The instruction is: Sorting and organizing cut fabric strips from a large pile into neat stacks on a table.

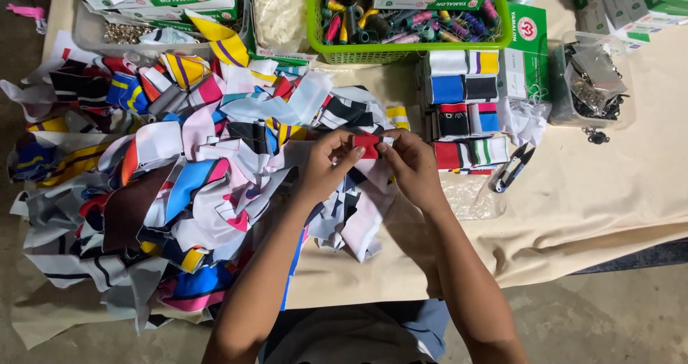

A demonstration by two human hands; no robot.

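Head view: both hands, left (326, 167) and right (412, 169), pinch a red fabric piece (366, 144) (fingers hide its edges)

**Hands at the centre, goods ringed around them**

On the table (609, 192), the left hand (326, 167) and right hand (412, 167) meet at the centre, pinching a small fabric piece (366, 143) between them. A heap of fabric scraps (172, 185) spreads from nine to seven o'clock. At twelve sits a basket (408, 51) holding thread spools (401, 20). Folded stacks (466, 106) lie at two, thread snips (512, 168) at three, just beside them. A tub of metal clips (591, 81) stands farther out at two.
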